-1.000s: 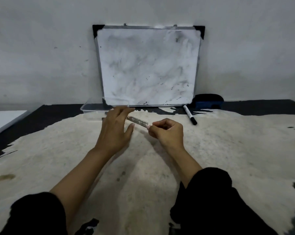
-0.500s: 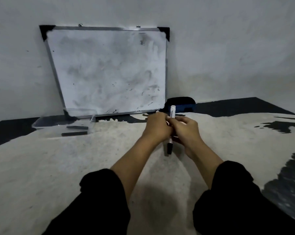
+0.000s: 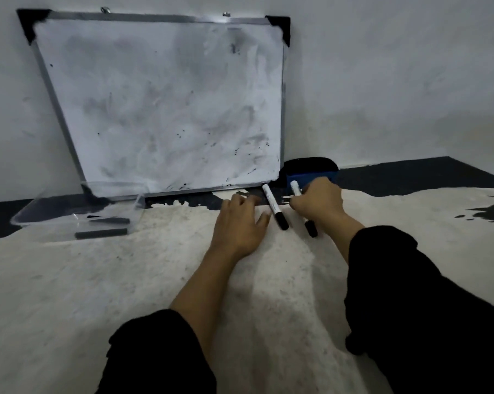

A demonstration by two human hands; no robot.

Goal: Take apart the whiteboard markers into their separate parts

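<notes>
My right hand (image 3: 318,201) is curled around a marker (image 3: 303,207), gripping its white barrel so the blunt white end pokes up past my knuckles and the black cap points down toward me, low over the hide mat (image 3: 126,294); I cannot tell whether the cap touches it. My left hand (image 3: 240,223) rests flat on the mat with fingers loosely spread, holding nothing. Between my two hands lies a second marker (image 3: 274,206) on the mat, white barrel toward the whiteboard, black cap toward me, its cap end just beside my left thumb. The smudged whiteboard (image 3: 166,103) leans against the wall, and a blue-and-black eraser (image 3: 308,170) sits at its lower right corner, just behind my right hand. Off to the left, well apart from my hands, a clear plastic tray (image 3: 26,214) sits partly on the mat's edge with two dark, stick-shaped pieces (image 3: 103,227) lying in it, side by side; what they are I cannot make out. Black sleeves (image 3: 425,294) cover both my forearms near the bottom of the view.
</notes>
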